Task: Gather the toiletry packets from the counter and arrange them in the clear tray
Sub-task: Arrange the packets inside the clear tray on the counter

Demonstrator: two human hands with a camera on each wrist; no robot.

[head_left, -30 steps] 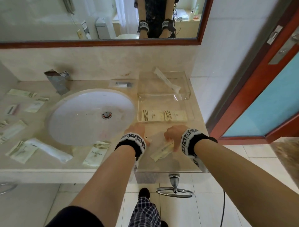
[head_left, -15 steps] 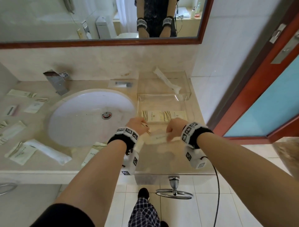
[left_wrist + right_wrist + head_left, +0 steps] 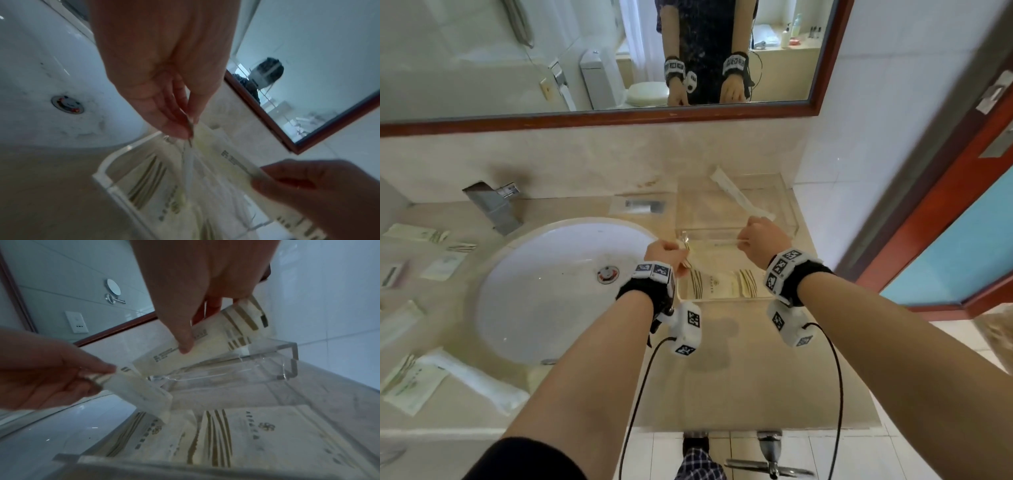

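Cream packet (image 3: pixel 216 337) pinched by right hand (image 3: pixel 763 240), smaller white packet (image 3: pixel 141 392) apparently pinched by left hand (image 3: pixel 664 255), both held above clear tray (image 3: pixel 789 205) (two packets (image 3: pixel 722 284) laid inside).

Black wristbands (image 3: pixel 645 291) ringed with white blocks of black square markers, white marker-printed camera pods (image 3: pixel 686 329) hanging just below the wristbands, thin black cables (image 3: pixel 635 404) trailing from the pods, black short sleeve (image 3: pixel 524 459), plaid trousers (image 3: pixel 697 467), dark shoe (image 3: pixel 695 442).
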